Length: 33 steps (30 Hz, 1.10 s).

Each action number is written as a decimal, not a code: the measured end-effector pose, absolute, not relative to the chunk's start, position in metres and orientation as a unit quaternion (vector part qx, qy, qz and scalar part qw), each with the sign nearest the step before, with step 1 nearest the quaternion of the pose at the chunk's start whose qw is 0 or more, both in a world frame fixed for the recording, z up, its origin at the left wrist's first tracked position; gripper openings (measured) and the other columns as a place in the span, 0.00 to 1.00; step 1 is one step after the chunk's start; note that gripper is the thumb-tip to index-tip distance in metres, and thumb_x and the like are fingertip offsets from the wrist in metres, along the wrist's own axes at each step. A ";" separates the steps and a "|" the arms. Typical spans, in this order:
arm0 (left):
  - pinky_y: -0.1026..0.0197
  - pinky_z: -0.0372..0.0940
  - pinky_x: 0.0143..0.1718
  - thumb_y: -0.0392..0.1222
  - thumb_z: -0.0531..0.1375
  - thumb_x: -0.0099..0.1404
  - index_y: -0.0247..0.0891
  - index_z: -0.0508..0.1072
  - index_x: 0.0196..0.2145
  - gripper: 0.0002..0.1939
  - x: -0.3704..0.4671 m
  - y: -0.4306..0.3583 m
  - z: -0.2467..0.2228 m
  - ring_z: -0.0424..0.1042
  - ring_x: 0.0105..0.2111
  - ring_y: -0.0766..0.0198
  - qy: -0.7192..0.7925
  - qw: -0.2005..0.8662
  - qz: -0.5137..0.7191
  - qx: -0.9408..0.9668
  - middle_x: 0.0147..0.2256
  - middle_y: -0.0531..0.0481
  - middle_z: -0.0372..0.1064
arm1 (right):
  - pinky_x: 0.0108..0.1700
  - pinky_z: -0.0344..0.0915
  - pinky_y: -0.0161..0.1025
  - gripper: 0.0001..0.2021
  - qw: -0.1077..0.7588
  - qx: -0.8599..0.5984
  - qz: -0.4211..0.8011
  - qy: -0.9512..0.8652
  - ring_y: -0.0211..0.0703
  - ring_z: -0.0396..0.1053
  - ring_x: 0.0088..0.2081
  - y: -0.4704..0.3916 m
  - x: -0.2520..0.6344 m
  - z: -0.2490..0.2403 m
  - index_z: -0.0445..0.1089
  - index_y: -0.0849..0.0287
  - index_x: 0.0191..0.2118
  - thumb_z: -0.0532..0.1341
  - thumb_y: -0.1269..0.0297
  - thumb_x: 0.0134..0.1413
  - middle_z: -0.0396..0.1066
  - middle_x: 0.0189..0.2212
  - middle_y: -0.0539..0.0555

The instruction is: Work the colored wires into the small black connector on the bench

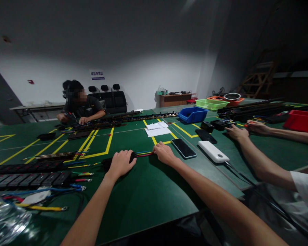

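My left hand (pixel 121 164) is wrapped over a black piece (pixel 107 164) on the green table, its exact kind mostly hidden under the palm. Blue, yellow-green and red wires (pixel 144 154) run from it towards the right. My right hand (pixel 164 153) is closed around the far ends of these wires, low over the table; the ends are hidden by the fingers. Left of my left hand lie black power strips (pixel 41 179) with coloured leads that end in ring terminals (pixel 83 188).
A phone (pixel 184 148) and a white power bank (pixel 213 151) lie right of my right hand. Papers (pixel 157 129) and a blue bin (pixel 192 114) are farther back. A co-worker's hands (pixel 238 132) work at right; another person (pixel 83 106) sits across the table (pixel 143 201).
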State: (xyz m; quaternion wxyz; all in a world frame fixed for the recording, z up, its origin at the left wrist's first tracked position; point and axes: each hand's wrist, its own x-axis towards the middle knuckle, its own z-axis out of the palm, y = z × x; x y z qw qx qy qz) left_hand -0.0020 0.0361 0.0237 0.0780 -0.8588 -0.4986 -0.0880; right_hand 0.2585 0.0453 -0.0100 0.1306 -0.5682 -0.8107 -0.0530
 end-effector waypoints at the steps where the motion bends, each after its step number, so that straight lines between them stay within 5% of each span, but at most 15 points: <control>1: 0.53 0.63 0.45 0.56 0.50 0.72 0.39 0.72 0.52 0.22 -0.002 0.036 0.023 0.73 0.44 0.52 -0.498 0.077 -0.087 -0.859 0.45 0.41 0.75 | 0.40 0.61 0.36 0.10 0.131 -0.572 -0.053 -0.808 0.48 0.65 0.46 0.045 0.258 -0.009 0.75 0.59 0.43 0.55 0.70 0.66 0.75 0.41 0.60; 33: 0.52 0.63 0.45 0.56 0.52 0.71 0.39 0.73 0.52 0.22 -0.003 0.039 0.020 0.73 0.44 0.52 -0.460 0.076 -0.105 -0.878 0.46 0.42 0.75 | 0.46 0.60 0.40 0.09 0.153 -0.604 -0.019 -0.782 0.48 0.67 0.49 0.045 0.266 -0.018 0.73 0.59 0.45 0.55 0.66 0.68 0.71 0.45 0.60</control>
